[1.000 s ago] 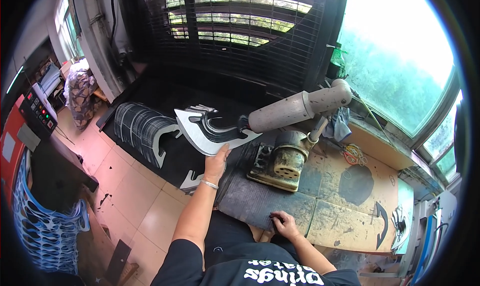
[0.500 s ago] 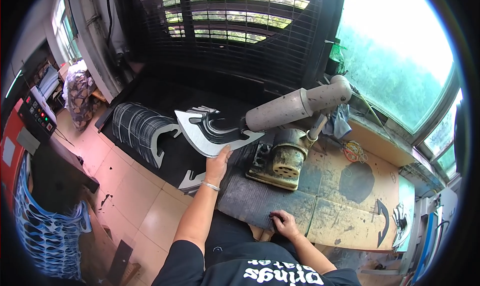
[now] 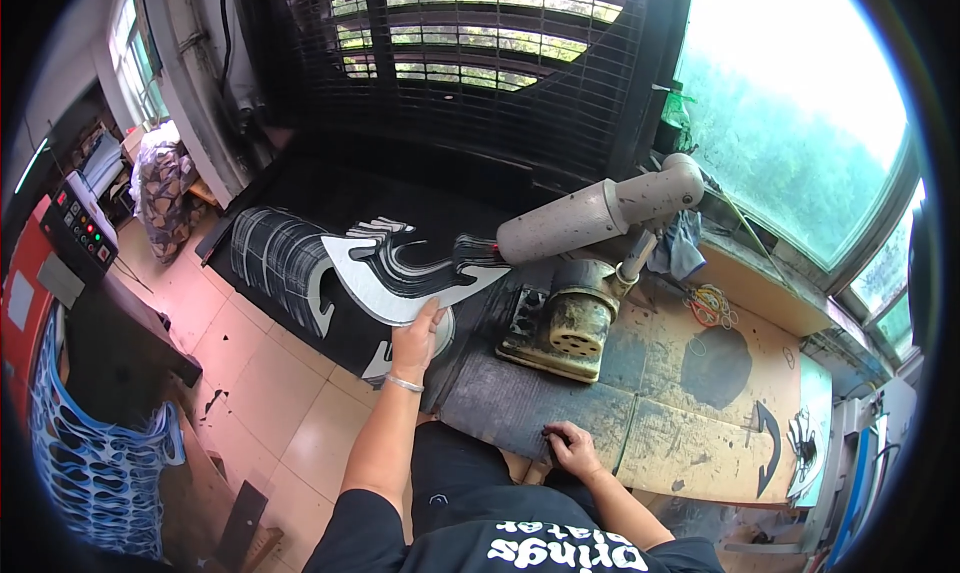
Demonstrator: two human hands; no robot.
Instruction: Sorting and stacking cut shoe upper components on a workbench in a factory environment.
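My left hand [image 3: 416, 337] reaches over a black surface and grips the near edge of a crescent-shaped, white-faced piece [image 3: 385, 298], thumb on top. Its notched tips point away from me. Black layers with thin white edges show behind it; whether they are joined to it I cannot tell. A stack of similar curved pieces [image 3: 275, 258] lies on its side to the left. Another pale notched piece [image 3: 381, 361] lies partly under my left hand. My right hand [image 3: 573, 448] rests at the cardboard's near edge, fingers curled and tips dark; what they hold, if anything, is hidden.
A grimy cylindrical motor unit [image 3: 575, 323] stands right of the pieces, below a thick grey tube [image 3: 560, 223]. Stained cardboard [image 3: 690, 428] covers the right bench, with a dark curved piece [image 3: 767, 448] on it. A dark grille [image 3: 480, 48] closes the back. A control panel [image 3: 85, 225] stands left.
My left hand has shifted slightly left and nearer with the crescent-shaped piece. More dark layers now show near the grey tube's end. My right hand has hardly moved.
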